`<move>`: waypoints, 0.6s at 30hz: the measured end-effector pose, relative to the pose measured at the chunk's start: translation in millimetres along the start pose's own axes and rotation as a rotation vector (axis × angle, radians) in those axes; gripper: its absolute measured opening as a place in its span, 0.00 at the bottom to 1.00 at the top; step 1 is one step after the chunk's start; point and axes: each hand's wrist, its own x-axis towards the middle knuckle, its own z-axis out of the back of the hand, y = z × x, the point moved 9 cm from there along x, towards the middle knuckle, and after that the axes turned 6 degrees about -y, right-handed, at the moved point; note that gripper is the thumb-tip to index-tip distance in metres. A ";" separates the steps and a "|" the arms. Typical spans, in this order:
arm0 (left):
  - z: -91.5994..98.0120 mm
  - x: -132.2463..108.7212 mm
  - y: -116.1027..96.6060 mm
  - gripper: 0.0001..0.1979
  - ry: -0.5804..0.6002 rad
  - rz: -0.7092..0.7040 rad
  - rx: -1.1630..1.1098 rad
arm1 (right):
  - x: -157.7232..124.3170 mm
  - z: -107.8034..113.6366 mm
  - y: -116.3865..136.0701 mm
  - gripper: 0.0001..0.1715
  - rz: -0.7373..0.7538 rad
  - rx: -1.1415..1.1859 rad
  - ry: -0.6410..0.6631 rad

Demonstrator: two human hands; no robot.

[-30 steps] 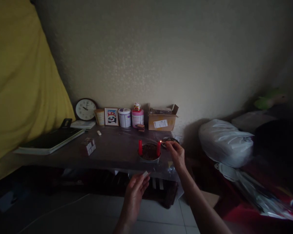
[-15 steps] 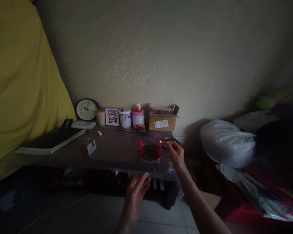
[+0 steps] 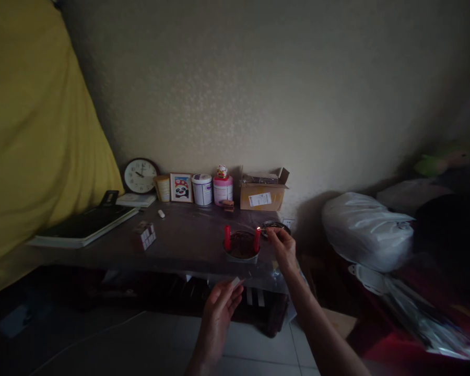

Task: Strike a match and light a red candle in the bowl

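Note:
My right hand [image 3: 284, 249] pinches a thin match [image 3: 263, 228], and a small flame glows at its tip. That tip is at the top of the right red candle [image 3: 257, 242]; whether the wick itself burns I cannot tell. The left red candle [image 3: 227, 239] shows no flame. Both candles stand upright in a round metal tin [image 3: 241, 258] with dark contents, near the table's front edge. Below that edge, my left hand [image 3: 218, 309] holds a small pale matchbox [image 3: 235, 282] between thumb and fingers.
Behind the right hand lies a round dark lid [image 3: 276, 225]. An open cardboard box [image 3: 260, 198], two canisters, a framed picture [image 3: 181, 188] and a clock [image 3: 141, 176] line the wall. A puzzle cube [image 3: 144, 237] sits left on the table [image 3: 188, 235]. White bags [image 3: 366, 230] are piled right.
The whole view has shifted very slightly. Both hands keep almost the same places, with the lit match still at the right candle's top.

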 end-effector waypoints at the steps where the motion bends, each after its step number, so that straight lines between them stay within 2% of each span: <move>1: 0.1 0.0 0.2 0.16 0.002 -0.001 0.003 | 0.3 0.2 -0.8 0.18 0.002 0.002 -0.001; 18: 1.9 2.2 3.0 0.13 0.004 0.005 -0.002 | 1.6 0.3 -1.8 0.16 -0.005 0.024 -0.006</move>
